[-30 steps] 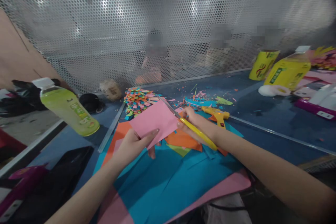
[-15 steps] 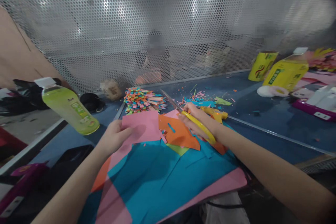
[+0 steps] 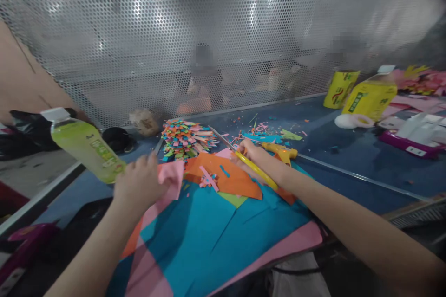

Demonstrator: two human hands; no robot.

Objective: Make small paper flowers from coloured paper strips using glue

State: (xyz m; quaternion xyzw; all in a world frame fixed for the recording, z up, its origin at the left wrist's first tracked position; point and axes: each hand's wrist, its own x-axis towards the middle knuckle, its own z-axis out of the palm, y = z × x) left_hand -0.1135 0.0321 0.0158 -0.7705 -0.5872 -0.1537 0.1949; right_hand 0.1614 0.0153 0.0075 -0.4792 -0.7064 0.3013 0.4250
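My left hand [image 3: 141,180] is closed on a pink sheet of paper [image 3: 173,177], lifted and bent at its edge. My right hand [image 3: 249,160] grips yellow-handled scissors [image 3: 256,167], blades pointing up and left; whether the blades are parted I cannot tell. Between the hands lies an orange sheet [image 3: 240,181], with thin pink paper strips [image 3: 209,179] and a small blue strip [image 3: 225,171] on it. A large blue sheet [image 3: 216,236] spreads in front of me over pink paper. Just beyond stands a bundle of fringed multicoloured paper [image 3: 186,137].
A green drink bottle [image 3: 87,148] leans by my left hand. Paper scraps [image 3: 266,137] and a yellow glue gun [image 3: 280,151] lie beyond my right hand. Further right are a yellow drink bottle [image 3: 371,95] and a yellow roll [image 3: 340,89]. A perforated metal panel [image 3: 226,23] borders the table.
My left hand has raised the pink sheet and drawn it left, uncovering more of the orange sheet and the pink strips. My right hand still holds the scissors in much the same place.
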